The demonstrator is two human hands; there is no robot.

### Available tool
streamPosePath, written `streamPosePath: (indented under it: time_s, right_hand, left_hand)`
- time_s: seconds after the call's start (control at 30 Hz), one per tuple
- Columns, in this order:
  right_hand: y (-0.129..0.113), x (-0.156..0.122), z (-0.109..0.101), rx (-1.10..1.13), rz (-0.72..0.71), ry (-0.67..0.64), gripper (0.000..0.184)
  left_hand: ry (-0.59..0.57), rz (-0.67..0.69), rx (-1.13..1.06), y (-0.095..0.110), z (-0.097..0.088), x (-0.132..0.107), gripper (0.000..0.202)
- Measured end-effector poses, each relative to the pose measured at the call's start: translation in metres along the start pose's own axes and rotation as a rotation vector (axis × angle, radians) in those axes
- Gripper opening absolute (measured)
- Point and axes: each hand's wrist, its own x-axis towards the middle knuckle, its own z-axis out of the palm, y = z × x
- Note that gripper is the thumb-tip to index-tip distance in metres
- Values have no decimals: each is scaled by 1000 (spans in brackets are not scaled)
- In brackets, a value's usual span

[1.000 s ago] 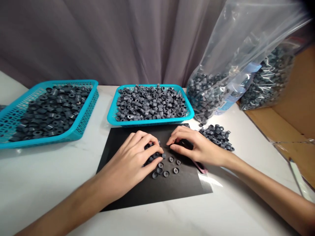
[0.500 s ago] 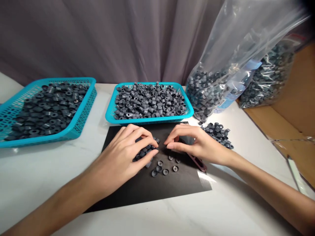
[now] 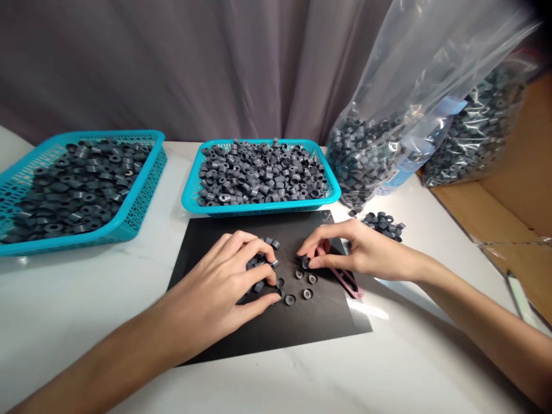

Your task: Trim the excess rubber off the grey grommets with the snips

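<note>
My left hand (image 3: 228,282) rests on the black mat (image 3: 267,328) with its fingers curled over a small heap of grey rings (image 3: 259,267). My right hand (image 3: 357,250) lies opposite it and pinches one grey ring (image 3: 306,263) between thumb and forefinger. Several loose grey rings (image 3: 297,287) lie on the mat between the two hands. A dark red tool (image 3: 347,283) lies under my right hand at the mat's right edge.
Two teal baskets of grey rings stand behind the mat, one at the left (image 3: 133,213) and one in the middle (image 3: 190,201). A clear bag of rings (image 3: 388,132) leans at the right with a spilled pile (image 3: 382,223) beside it. A cardboard box (image 3: 517,190) holds another bag.
Both hands have shifted slightly toward me and inward over the loose rings. My right fingertips have come down and closed on one ring.
</note>
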Motion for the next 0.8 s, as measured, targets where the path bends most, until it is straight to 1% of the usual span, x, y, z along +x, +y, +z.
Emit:
streamPosePath:
  time_s: [0.13, 0.27, 0.33, 0.43, 0.47, 0.57, 0.8]
  right_hand:
    - [2, 0, 4, -3, 5, -27, 20]
    - [2, -1, 6, -16, 2, -24, 17]
    - [1, -1, 6, -43, -23, -26, 15]
    - [1, -2, 6, -70, -58, -43, 13]
    - [2, -2, 6, -70, -65, -50, 13]
    - [4, -3, 7, -65, -82, -66, 13]
    - [-6, -4, 22, -99, -113, -52, 9]
  left_hand:
    - [2, 0, 3, 1, -3, 0, 9]
    - [-2, -13, -1, 1, -6, -1, 11]
    - [7, -22, 15, 4, -3, -2, 11]
    - [44, -46, 65, 11, 4, -5, 21]
    - [60, -54, 84, 14, 7, -6, 21]
    - [83, -68, 110, 19, 13, -7, 14]
    - [57, -70, 37, 18, 14, -9, 6]
